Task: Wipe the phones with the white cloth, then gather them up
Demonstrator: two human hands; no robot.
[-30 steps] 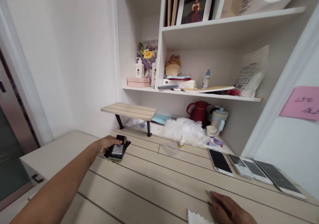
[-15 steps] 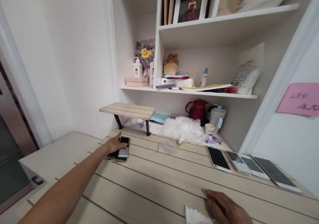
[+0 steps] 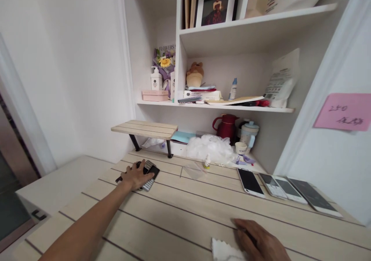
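Note:
My left hand (image 3: 135,176) lies over a small group of phones at the left of the table, fingers spread. Its thumb rests on a keypad phone (image 3: 148,184) with a dark screen, set diagonally. Another phone's keypad (image 3: 149,164) shows just beyond, and dark edges stick out to the left; my hand hides most of them. At the lower right my right hand (image 3: 259,239) rests on the table, thumb and forefinger apart, with nothing visible between them. A white cloth (image 3: 224,250) with a scalloped edge lies beside its thumb; whether they touch I cannot tell.
Towards the right lie a white phone with a black screen (image 3: 251,181), a white keypad phone (image 3: 272,185) and other phones. A small bottle (image 3: 207,161) and clear bag (image 3: 193,171) are mid-table. Behind stand a small wooden riser (image 3: 145,128), crumpled plastic (image 3: 210,149) and a red jug (image 3: 226,126).
My left hand has spread out over the phones. The keypad phone under its thumb has turned diagonal, and another keypad has come into sight. My right hand stays by the cloth; the view shifted slightly.

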